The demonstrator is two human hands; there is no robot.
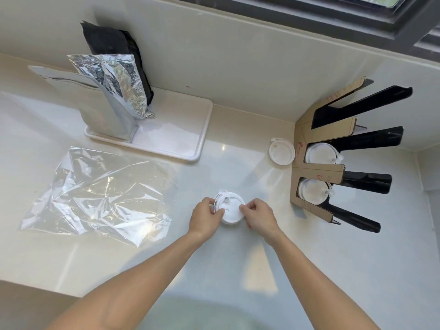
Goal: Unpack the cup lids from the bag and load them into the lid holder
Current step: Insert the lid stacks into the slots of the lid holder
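White plastic cup lids (230,209), pinched at the rim by left hand (206,216) and right hand (259,215) on the countertop (238,270). Likely light, thin, easily bent (best gripped at the edges). Counted: one loose lid (281,151) beside the lid holder (316,167), two loaded slots, one emptied clear bag (100,196).

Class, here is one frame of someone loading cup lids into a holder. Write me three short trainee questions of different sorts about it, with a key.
1. True or false: the clear plastic bag lies flat on the counter, left of the hands.
2. Which hands hold the lid stack? A) left only B) right only C) both
3. How many slots of the lid holder show lids?

Key: 1 true. 2 C: left hand and right hand. 3 two; a loose lid lies beside it.
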